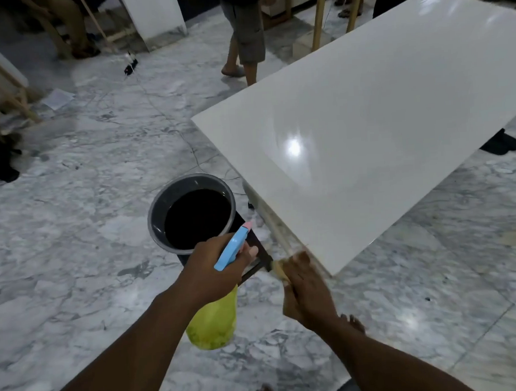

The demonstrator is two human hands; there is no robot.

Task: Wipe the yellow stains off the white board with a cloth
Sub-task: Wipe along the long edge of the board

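Note:
The white board (381, 123) lies tilted across the right half of the view, glossy, with no yellow stain that I can make out on its face. My right hand (308, 288) holds a yellowish cloth (280, 269) against the board's near lower corner edge; the hand is motion-blurred. My left hand (215, 263) grips a spray bottle (215, 320) with a yellow-green body and a blue trigger head (232, 249), held just left of that corner.
A grey bucket (156, 218) of dark water stands on the marble floor by the board's left edge. A person's legs (244, 40) are at the top centre. Wooden stands and another white panel (154, 12) are at the back. My bare feet show at the bottom.

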